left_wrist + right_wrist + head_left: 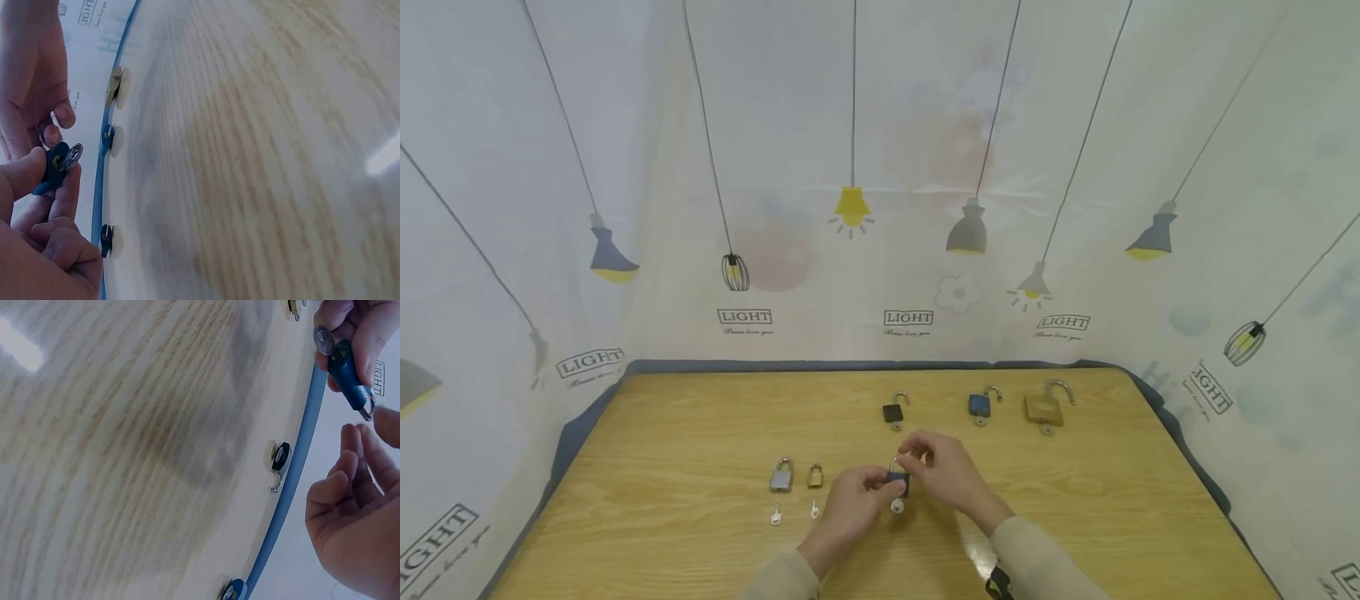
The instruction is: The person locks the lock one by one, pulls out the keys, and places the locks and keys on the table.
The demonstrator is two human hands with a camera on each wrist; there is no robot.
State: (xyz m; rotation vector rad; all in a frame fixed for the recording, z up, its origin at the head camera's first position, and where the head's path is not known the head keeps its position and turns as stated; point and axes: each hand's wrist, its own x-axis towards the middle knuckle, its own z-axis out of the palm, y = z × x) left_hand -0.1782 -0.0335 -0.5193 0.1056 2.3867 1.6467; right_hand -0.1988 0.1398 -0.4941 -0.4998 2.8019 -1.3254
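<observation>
Perhaps a screened indoor booth, lamp-print cloth (pixel 790 100) around, wood-grain table (pixel 700 417)

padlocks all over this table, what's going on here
A person is working on a blue padlock: the left hand grips its body, a key sits in it, and the right hand is at the shackle. Whether that shackle is open is hard to tell. Farther back, a black padlock, another blue one and a large brass one stand open with keys in. At left, a silver padlock and a small brass one look closed, keys lying nearby.
</observation>
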